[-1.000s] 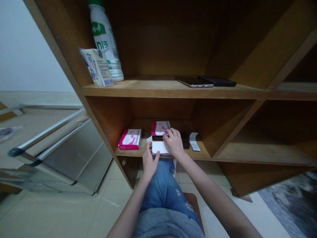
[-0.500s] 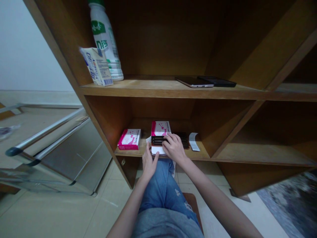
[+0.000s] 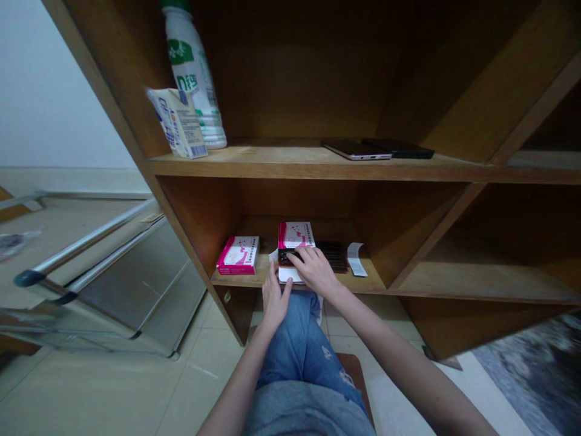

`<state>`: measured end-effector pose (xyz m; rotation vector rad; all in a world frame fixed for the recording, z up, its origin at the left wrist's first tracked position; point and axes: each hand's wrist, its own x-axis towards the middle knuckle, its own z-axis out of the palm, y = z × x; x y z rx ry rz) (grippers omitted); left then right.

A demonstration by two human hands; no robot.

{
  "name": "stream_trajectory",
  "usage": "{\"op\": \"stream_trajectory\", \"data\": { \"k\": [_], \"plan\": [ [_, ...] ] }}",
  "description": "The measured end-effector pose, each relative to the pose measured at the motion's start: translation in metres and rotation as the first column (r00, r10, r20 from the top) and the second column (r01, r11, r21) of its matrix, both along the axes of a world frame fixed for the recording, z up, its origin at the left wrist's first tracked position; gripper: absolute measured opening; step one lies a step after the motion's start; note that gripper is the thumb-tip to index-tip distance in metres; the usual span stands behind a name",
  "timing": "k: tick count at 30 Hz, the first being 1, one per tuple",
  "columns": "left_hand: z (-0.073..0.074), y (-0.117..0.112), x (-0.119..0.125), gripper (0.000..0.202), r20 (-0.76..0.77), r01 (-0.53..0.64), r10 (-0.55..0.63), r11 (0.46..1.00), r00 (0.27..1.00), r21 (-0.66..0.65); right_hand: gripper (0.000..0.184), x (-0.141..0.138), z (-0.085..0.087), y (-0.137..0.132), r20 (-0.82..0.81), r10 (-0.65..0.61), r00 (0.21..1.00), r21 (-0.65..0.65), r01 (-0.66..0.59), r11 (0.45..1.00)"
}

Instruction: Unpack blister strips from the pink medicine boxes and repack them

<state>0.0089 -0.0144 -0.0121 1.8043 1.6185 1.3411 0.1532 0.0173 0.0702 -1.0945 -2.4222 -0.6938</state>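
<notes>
An open pink-and-white box (image 3: 297,234) lies on the lower shelf, its white flap (image 3: 289,276) folded out toward me. Dark, glossy strips, perhaps sachets or vials, show in its mouth, and more dark strips (image 3: 333,257) lie to its right. At the box's front left corner my left hand (image 3: 274,297) holds on, thumb by the flap and fingers along the side. Over the box opening my right hand (image 3: 315,269) has its fingers bent on the dark strips; what sits under the fingertips is partly hidden.
A second pink-and-white box (image 3: 238,255) rests at left, shut. White paper (image 3: 356,259) lies at right. Above stand a bottle (image 3: 195,79) and a drink carton (image 3: 178,124), beside flat phones (image 3: 356,149). A metal-framed rack (image 3: 122,272) is at left.
My right hand has shifted a little left across the box opening, uncovering more of the dark strips on the right. My left hand stays at the box's corner.
</notes>
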Motion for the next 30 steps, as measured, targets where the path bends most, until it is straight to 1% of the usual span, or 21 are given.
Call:
{"op": "stream_trajectory", "data": {
  "k": [6,9,12,16,18,21,25,30],
  "plan": [
    [0.001,-0.001,-0.001,0.074,0.015,0.009,-0.008,0.999,1.000,-0.031,0.037,0.005,-0.003,-0.004,-0.022,0.061,0.998,-0.012,-0.061,0.998],
    [0.000,-0.001,-0.001,0.074,0.032,0.022,-0.022,1.000,0.999,-0.016,0.039,0.008,-0.004,-0.010,-0.023,0.093,0.995,-0.021,-0.093,0.995],
    [-0.002,0.000,-0.001,0.074,0.024,0.010,-0.010,1.000,1.000,-0.018,0.043,0.010,-0.002,-0.014,-0.032,0.090,0.995,-0.027,-0.090,0.996],
    [-0.003,0.001,0.000,0.074,0.021,-0.003,0.003,1.000,1.000,-0.006,0.046,0.009,0.002,-0.011,-0.040,0.058,0.998,-0.039,-0.060,0.997],
    [-0.003,0.001,-0.001,0.074,0.014,-0.003,0.004,1.000,1.000,-0.011,0.045,0.008,0.004,-0.008,-0.026,0.053,0.998,-0.038,-0.054,0.998],
    [-0.003,0.001,-0.001,0.073,0.003,-0.013,0.013,1.000,1.000,-0.021,0.041,0.008,0.004,-0.006,0.012,0.090,0.996,-0.031,-0.089,0.996],
    [-0.005,0.002,-0.001,0.071,0.004,-0.008,0.008,1.000,1.000,0.002,0.037,0.009,-0.001,-0.009,0.020,0.141,0.990,0.020,-0.141,0.990],
    [-0.009,0.003,-0.001,0.071,-0.004,-0.010,0.010,1.000,1.000,0.018,0.031,0.013,-0.003,-0.018,-0.044,0.229,0.972,0.126,-0.222,0.967]
  ]
}}
